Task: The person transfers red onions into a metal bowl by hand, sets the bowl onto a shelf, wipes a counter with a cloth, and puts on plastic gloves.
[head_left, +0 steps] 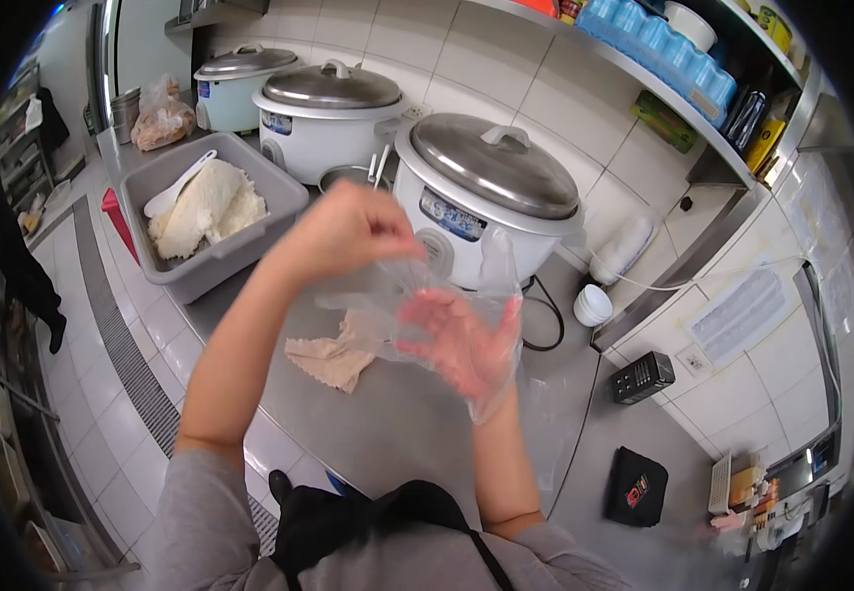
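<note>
My left hand (353, 227) is closed, its fingers pinching the edge of a thin clear plastic glove (496, 261) in front of the large rice cooker. Inside the loose plastic, my right hand (461, 340) is open with its fingers spread. Motion blurs the left fingers, and the folds of plastic partly veil the right palm. Beneath both hands a beige cloth (333, 360) lies crumpled on the steel counter (388, 433).
A grey tub (215, 281) at the left holds cooked rice (210, 207) and a white rice paddle (181, 185). Lidded rice cookers (491, 163) line the tiled wall. A white cup (592, 305) and a black folded cloth (636, 487) are to the right. Another person (13, 236) stands at far left.
</note>
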A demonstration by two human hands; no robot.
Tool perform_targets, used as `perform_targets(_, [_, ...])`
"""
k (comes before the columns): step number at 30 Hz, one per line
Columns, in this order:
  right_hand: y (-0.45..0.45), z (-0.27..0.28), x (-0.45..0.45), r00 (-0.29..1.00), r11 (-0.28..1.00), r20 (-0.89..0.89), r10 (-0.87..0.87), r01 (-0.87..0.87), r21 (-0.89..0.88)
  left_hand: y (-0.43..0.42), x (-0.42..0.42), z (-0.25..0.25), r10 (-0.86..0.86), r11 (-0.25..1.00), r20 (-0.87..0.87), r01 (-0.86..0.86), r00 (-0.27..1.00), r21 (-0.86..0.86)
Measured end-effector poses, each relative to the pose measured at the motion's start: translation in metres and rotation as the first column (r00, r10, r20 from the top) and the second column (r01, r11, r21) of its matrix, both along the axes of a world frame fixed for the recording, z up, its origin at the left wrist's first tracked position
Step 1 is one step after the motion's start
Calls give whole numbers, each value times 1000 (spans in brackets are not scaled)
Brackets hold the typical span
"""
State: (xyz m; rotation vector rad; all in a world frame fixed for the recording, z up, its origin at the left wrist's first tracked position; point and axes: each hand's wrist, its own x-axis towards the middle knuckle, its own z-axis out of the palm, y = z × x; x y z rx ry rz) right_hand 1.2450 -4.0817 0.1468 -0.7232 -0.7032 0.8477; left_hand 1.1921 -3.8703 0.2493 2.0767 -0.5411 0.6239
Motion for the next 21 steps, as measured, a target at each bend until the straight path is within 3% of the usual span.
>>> perform_targets(1, [-1,7,-5,999,1000,-41,-17,17,-18,5,4,4,-23,978,-165,-12,986,-208])
perform_targets(2, [-2,11,-8,996,999,-81,-36,33,-36,14,7,11,58,980,-163,-87,985,-179])
perform_targets(5, [-3,0,1,922,932,-335,195,-68,356,6,-5,29,439,882,136,-397,888,-253])
perform_targets(6, [-3,-3,5,935,935,-311,169,-52,351,-8,-14,24,448,890,221,-409,866,-199])
perform_targets(8, [-2,-8,15,957,939,-268,116,-18,342,-42,-24,-16,150,983,287,-173,946,57])
perform_targets(9, [4,-16,19,983,956,-87,-164,180,231,-74,-37,-35,184,961,303,-236,935,145])
perform_targets(10, [15,-28,22,903,906,118,-414,395,156,-95,-39,-47,216,946,284,-272,934,176])
perform_targets(12, [23,-30,27,606,709,529,-594,705,-11,-126,-37,-70,278,930,209,-317,938,188])
perform_targets(14, [23,-19,34,367,434,853,-371,881,-190,-129,-25,-96,300,943,174,-319,938,96])
perform_targets(16, [21,-16,28,63,222,962,-266,975,-2,-117,-9,-115,300,954,233,-296,925,-52])
perform_targets(17, [20,-15,25,-82,124,980,-179,987,105,-114,-11,-117,310,947,228,-321,923,13])
perform_targets(20, [18,-11,23,-191,1,980,-51,982,191,-108,-15,-118,382,893,238,-422,893,154])
perform_targets(21, [17,-14,23,-182,13,983,-26,983,182,-107,-16,-117,424,865,253,-471,870,171])
